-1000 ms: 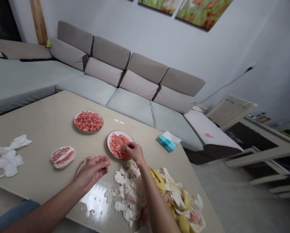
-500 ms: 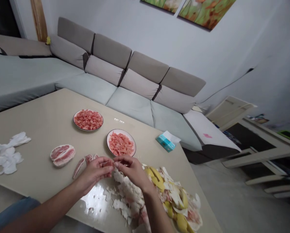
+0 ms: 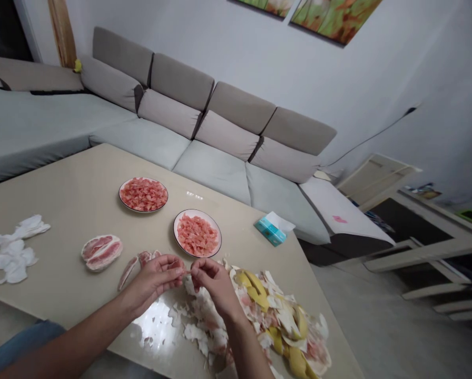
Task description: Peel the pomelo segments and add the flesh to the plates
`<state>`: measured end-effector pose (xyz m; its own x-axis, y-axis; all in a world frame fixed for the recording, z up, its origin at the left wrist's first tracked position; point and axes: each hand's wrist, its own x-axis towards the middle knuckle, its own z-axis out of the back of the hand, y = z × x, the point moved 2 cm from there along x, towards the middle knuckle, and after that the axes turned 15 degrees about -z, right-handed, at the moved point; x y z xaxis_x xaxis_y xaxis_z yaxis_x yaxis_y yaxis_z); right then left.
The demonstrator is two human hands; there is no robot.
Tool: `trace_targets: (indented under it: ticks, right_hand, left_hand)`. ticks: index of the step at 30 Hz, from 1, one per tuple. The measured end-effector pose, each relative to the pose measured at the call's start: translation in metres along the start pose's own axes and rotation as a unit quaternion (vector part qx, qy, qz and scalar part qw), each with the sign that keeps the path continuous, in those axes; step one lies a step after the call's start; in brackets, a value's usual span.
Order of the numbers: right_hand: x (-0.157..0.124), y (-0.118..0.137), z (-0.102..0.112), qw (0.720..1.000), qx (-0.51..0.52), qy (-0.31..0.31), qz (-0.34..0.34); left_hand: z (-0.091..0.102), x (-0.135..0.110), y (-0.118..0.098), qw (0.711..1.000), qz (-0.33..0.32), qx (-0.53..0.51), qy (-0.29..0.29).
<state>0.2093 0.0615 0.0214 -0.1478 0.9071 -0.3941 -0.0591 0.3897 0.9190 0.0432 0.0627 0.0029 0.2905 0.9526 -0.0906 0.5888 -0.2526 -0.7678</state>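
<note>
Between my two hands is a small pink piece of pomelo flesh (image 3: 187,272). My left hand (image 3: 160,275) is closed, its fingertips pinching the piece. My right hand (image 3: 212,281) pinches at the other end of it, thumb and forefinger together. Just beyond them sits a plate (image 3: 178,243) with pink pomelo bits. Partly behind my left hand lie peeled pomelo segments (image 3: 128,273). A larger chunk of pomelo (image 3: 101,252) rests further left. Under and beside my right forearm spreads a heap of yellow and white peel (image 3: 259,295).
A second plate of pomelo bits (image 3: 143,195) stands further back on the table (image 3: 74,195). Crumpled tissues (image 3: 17,252) lie at the left, and a blue tissue pack (image 3: 271,230) sits near the right edge. A grey sofa (image 3: 212,163) runs behind.
My right hand has shifted slightly right and down, opening a small gap between the hands where the pink piece shows. My left hand has hardly moved.
</note>
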Motion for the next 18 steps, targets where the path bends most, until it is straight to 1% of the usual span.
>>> trace_targets:
  ticks: [5, 11, 15, 18]
  right_hand:
    - [0.011, -0.003, 0.002, 0.999, 0.051, 0.016, -0.004]
    - [0.024, 0.000, -0.002, 0.998, 0.063, 0.027, 0.000]
    - [0.026, 0.003, -0.008, 0.997, 0.065, 0.032, 0.004]
    - [0.024, 0.007, -0.011, 0.997, 0.066, 0.036, 0.018]
  left_hand:
    - [0.001, 0.004, 0.002, 0.999, 0.016, -0.052, -0.006]
    - [0.009, 0.009, 0.005, 0.990, -0.001, -0.137, -0.035]
    - [0.012, 0.012, 0.006, 0.977, 0.018, -0.200, -0.064]
    - [0.012, 0.012, 0.005, 0.976, 0.012, -0.204, -0.070]
